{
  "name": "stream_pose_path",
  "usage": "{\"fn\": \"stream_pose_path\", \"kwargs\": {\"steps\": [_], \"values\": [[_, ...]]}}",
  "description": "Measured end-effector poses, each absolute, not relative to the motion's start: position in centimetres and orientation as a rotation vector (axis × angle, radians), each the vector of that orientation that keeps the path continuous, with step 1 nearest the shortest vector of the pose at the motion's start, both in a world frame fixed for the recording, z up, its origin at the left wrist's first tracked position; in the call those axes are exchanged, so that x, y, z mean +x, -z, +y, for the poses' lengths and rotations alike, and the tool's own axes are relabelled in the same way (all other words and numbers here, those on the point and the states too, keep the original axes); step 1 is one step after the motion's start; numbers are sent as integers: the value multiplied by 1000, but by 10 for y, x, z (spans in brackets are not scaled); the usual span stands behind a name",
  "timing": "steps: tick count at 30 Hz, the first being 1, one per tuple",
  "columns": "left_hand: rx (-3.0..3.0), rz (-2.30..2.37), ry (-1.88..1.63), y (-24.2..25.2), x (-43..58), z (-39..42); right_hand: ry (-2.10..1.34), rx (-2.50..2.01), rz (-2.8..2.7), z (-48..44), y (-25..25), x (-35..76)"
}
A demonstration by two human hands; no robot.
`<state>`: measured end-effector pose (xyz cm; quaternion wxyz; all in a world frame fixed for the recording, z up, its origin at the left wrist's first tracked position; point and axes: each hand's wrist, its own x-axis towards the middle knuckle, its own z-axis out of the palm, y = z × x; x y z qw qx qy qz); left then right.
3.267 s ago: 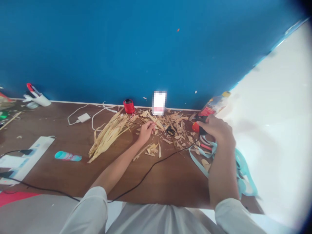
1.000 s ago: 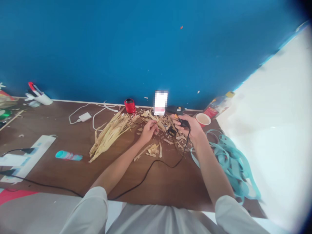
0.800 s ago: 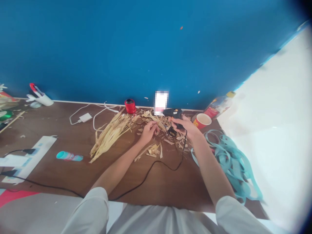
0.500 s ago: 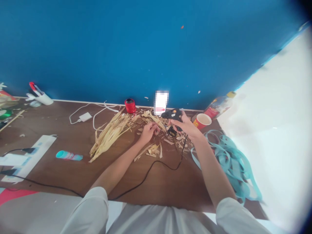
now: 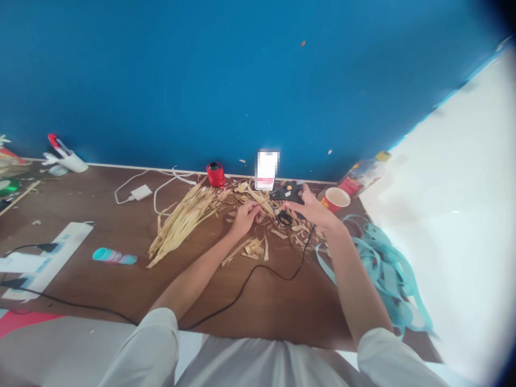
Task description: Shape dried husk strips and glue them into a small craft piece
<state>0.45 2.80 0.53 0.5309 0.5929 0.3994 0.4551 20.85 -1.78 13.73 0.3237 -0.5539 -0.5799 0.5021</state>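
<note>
My right hand (image 5: 316, 208) is wrapped round a black glue gun (image 5: 287, 192), whose nozzle points left, with its cord trailing down over the table. My left hand (image 5: 246, 217) has its fingertips pinched together just left of the gun; what lies between them is too small to make out. Dried husk strips (image 5: 181, 220) lie in a long bundle left of my left hand. Husk scraps (image 5: 253, 248) are scattered below and around both hands. Black scissor handles (image 5: 284, 217) show under the glue gun.
Behind the hands stand a lit phone (image 5: 266, 169) and a red roll (image 5: 215, 174). A paper cup (image 5: 336, 199), a bottle (image 5: 363, 174) and teal ribbon (image 5: 387, 258) are on the right. On the left are a charger (image 5: 141, 193), a teal tube (image 5: 115, 256) and a power strip (image 5: 60, 258).
My right hand and the glue gun have moved slightly to the right, away from my left hand. The left hand keeps its pinch in nearly the same place.
</note>
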Motion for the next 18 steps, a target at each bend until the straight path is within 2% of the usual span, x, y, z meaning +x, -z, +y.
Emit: {"fn": "stream_pose_path", "kwargs": {"steps": [18], "values": [[1445, 943, -1125, 4, 3, 30, -1297, -1434, -1574, -16, -129, 214]]}}
